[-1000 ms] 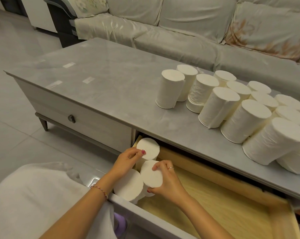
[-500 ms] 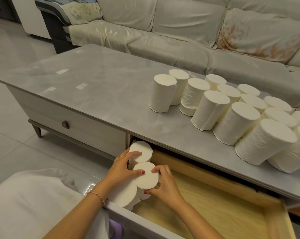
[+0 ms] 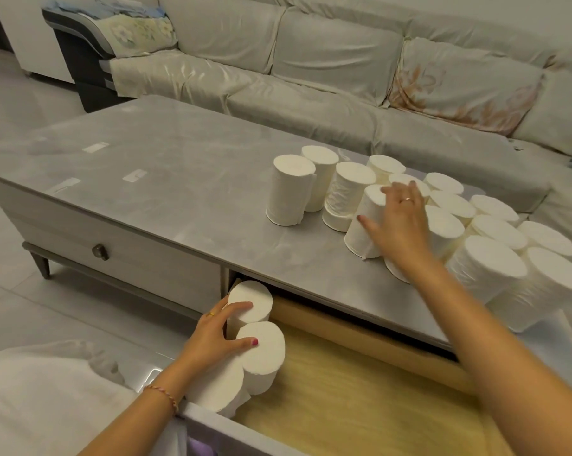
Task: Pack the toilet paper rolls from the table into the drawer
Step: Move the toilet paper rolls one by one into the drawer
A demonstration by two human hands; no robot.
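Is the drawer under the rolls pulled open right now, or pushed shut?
Open. The drawer is pulled out from under the table, its yellow wooden floor exposed, with rolls standing in its left end.

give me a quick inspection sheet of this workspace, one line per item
surface: grey table top with small pale stickers, bare on its left part
job's things: many toilet paper rolls standing on the table's right part; three rolls in the drawer stand in the left corner of the open drawer
clutter: nothing seen
hands: left hand rests on the rolls in the drawer; right hand is on a tilted roll on the table
cables: nothing seen
surroundings: covered sofa behind the table, tiled floor, a closed drawer to the left
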